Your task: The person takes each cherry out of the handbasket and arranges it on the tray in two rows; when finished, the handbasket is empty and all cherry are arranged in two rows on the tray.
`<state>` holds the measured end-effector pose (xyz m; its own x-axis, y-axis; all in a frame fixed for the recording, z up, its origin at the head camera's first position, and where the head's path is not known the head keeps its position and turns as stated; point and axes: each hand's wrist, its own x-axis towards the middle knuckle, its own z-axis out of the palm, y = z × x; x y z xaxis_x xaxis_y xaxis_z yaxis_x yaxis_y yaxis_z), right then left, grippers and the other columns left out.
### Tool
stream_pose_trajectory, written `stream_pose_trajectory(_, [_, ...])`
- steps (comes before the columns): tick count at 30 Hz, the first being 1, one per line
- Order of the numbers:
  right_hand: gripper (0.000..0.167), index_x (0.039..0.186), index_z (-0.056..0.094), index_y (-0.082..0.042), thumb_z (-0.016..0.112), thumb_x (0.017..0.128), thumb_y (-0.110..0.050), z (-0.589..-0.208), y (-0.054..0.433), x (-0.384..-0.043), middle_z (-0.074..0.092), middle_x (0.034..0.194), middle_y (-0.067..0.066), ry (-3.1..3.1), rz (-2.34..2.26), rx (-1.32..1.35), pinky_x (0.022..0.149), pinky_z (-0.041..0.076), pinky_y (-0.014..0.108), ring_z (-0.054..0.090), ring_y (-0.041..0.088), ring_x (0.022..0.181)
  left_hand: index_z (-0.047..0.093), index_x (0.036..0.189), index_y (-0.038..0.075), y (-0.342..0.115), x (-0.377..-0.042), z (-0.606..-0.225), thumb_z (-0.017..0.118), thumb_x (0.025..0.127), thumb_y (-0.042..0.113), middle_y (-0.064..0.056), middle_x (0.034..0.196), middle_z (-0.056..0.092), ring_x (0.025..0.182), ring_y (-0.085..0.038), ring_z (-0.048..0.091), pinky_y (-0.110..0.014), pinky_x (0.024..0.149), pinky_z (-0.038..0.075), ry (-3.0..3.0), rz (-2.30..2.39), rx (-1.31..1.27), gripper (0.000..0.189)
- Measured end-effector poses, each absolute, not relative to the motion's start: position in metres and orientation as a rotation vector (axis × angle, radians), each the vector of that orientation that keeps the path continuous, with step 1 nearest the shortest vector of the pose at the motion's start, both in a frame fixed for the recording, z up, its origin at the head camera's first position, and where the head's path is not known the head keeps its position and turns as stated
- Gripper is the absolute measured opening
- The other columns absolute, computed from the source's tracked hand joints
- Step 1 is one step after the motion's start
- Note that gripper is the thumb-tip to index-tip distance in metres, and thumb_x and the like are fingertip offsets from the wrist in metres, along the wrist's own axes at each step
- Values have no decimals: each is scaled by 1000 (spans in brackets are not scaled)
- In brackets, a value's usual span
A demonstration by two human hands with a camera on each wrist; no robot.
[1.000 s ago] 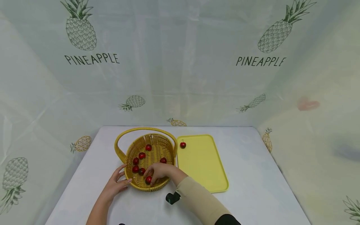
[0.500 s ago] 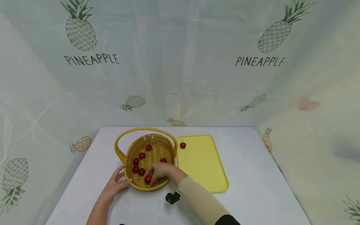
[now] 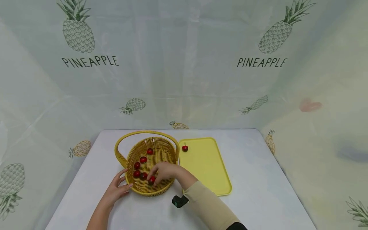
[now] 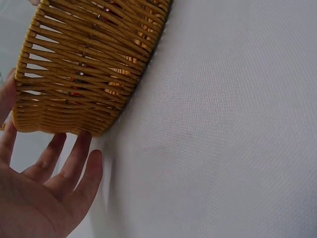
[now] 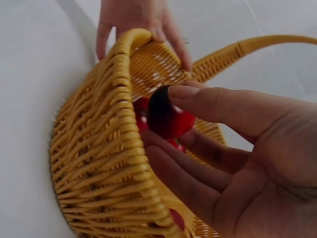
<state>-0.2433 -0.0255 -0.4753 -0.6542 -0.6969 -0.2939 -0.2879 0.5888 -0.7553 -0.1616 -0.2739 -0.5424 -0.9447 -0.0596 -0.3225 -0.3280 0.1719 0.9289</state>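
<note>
In the head view a round yellow-brown wicker basket [image 3: 151,193] with a tall arched handle stands on the left of the table, several red cherries lying inside. My right hand [image 3: 163,171] is over the basket's near right part. Its thumb and fingers pinch a dark red cherry [image 5: 171,116], seen close up in the right wrist view beside the rim. At the basket's left side my left hand [image 3: 114,191] touches the rim and outer wall with spread, fairly straight fingers [image 4: 74,158]. Another cherry near the right side is mostly hidden by my right hand.
Right of the basket, almost against it, lies a flat yellow tray [image 3: 205,166]. One stemmed cherry [image 3: 185,148] sits in its far left corner. A white cloth table [image 3: 253,179] lies beneath, and pineapple-print curtains [image 3: 184,80] enclose its back and sides.
The pinched cherry has come up slightly off the basket floor with my right hand, which now covers most of the cherry behind it. My left hand stays at the rim. The head view shifts slightly.
</note>
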Motion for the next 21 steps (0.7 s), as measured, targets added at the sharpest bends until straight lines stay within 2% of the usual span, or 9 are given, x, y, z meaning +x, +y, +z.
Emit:
stream_pose_trajectory(8, [19, 90, 78, -18, 83, 76, -6, -463, -7, -240, 66, 95, -15, 2231, -1033, -802, 81, 47, 24, 57, 14, 103, 24, 153, 18, -274, -159, -540, 71, 89, 11, -28, 149, 28, 100, -23, 63, -40, 83, 53, 2213, 1899, -320, 79])
stream_pose_trajectory(11, [18, 90, 77, -16, 84, 76, -7, -462, 0, -241, 65, 94, -14, 2220, -1075, -816, 75, 46, 23, 56, 12, 96, 24, 153, 17, -275, -159, -541, 71, 89, 12, -29, 149, 28, 97, -20, 64, -40, 82, 53, 2211, 1897, -329, 80])
stream_pose_trajectory(15, [15, 85, 76, -17, 84, 76, -9, -465, 7, -244, 64, 86, -11, 2221, -1102, -843, 63, 42, 23, 48, 8, 77, 24, 154, 19, -275, -160, -541, 72, 89, 14, -28, 150, 28, 98, -20, 63, -41, 84, 53, 2212, 1887, -353, 81])
stream_pose_trajectory(18, [16, 82, 74, -18, 85, 75, -9, -466, 13, -245, 63, 83, -9, 2232, -1120, -846, 61, 41, 23, 46, 8, 73, 24, 153, 19, -274, -160, -540, 73, 89, 15, -28, 150, 29, 102, -22, 62, -43, 86, 52, 2220, 1877, -362, 81])
stream_pose_trajectory(21, [17, 80, 72, -18, 85, 74, -9, -464, 18, -244, 63, 85, -9, 2242, -1141, -820, 64, 42, 24, 47, 8, 77, 24, 153, 19, -273, -161, -540, 73, 89, 15, -28, 149, 30, 104, -23, 62, -44, 86, 52, 2233, 1866, -362, 81])
